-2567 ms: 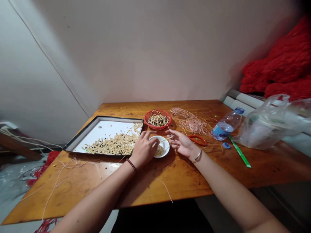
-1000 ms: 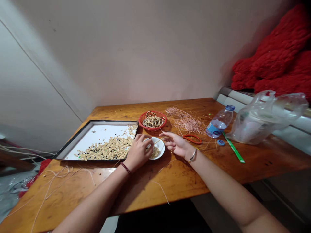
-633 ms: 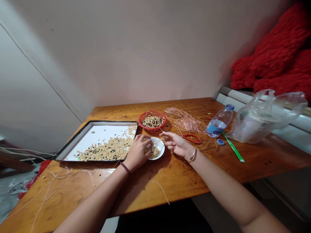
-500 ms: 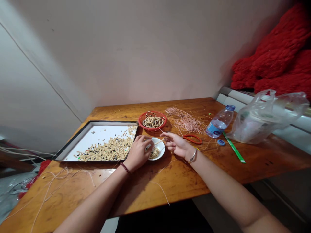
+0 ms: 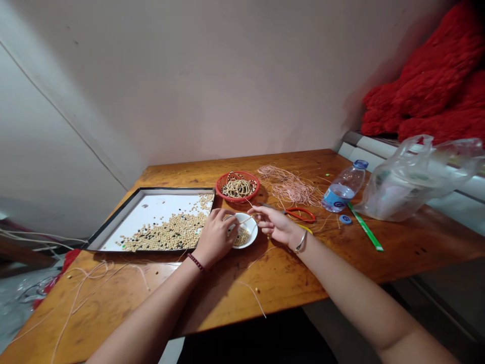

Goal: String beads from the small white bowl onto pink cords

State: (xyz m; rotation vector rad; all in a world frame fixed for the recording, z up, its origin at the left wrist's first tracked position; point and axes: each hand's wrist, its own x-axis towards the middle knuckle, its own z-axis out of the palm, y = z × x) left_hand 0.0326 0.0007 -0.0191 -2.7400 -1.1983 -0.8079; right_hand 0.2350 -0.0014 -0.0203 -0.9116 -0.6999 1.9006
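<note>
Pinching a thin beaded strand (image 5: pixel 246 220), the fingers (image 5: pixel 261 215) of the right hand (image 5: pixel 276 226) hover over a small white dish (image 5: pixel 254 233) of beads (image 5: pixel 241 237), mid-table beside the black-rimmed tray (image 5: pixel 170 191). The left hand (image 5: pixel 215 237) bunches at the dish's rim. A loosened pinch could let beads slide off; a knock to the dish could scatter them across the table (image 5: pixel 288 273).

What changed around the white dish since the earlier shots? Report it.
The left hand has moved in over the white dish, its fingertips now past the rim. The right hand stays pinched on the short strand of beads. The whole view has shifted slightly left. The bead tray, red basket and water bottle stayed put on the table.
</note>
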